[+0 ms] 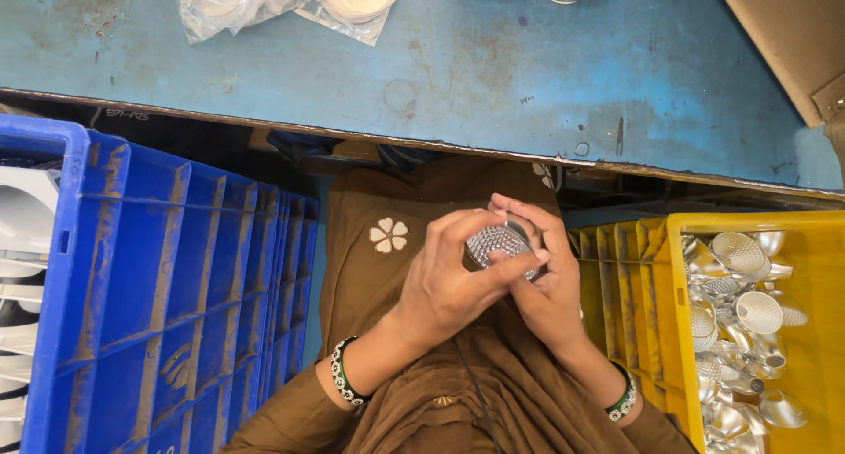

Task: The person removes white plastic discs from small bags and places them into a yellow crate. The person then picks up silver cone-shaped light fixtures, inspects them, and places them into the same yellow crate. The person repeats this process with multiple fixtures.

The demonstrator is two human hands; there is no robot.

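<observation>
Currently both hands meet over the lap, just below the blue counter [528,75] edge. Left hand [449,282] and right hand [550,287] each wrap fingers closed around one silver faceted reflector cup [499,243], likely steadying it between them for close handling. Its dimpled side faces up toward the camera; long axis cannot be told. Yellow crate [819,234] of similar cups sits right, blue crate [158,295] left.
</observation>
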